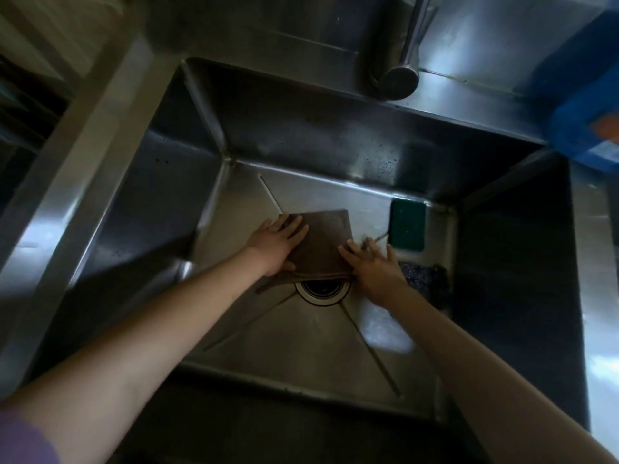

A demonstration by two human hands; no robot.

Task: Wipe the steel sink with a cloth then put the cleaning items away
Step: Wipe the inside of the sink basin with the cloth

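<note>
Both hands (276,241) (375,262) flatten cloth (326,239) — apparently overlapping drain (323,291) rim.

Left arm: bare from wrist to above the elbow, no watch or band visible.
Left sleeve (25,440): short, pale lilac-purple fabric, soft and blurred, showing only at the bottom left corner of the view.
Left hand (276,244): bare, no glove, no ring to be seen.
Right arm: bare along its whole visible length, no sleeve in view.
Right hand (375,269): bare, ungloved, no jewellery visible.
Nails: too small and dim to tell.
</note>
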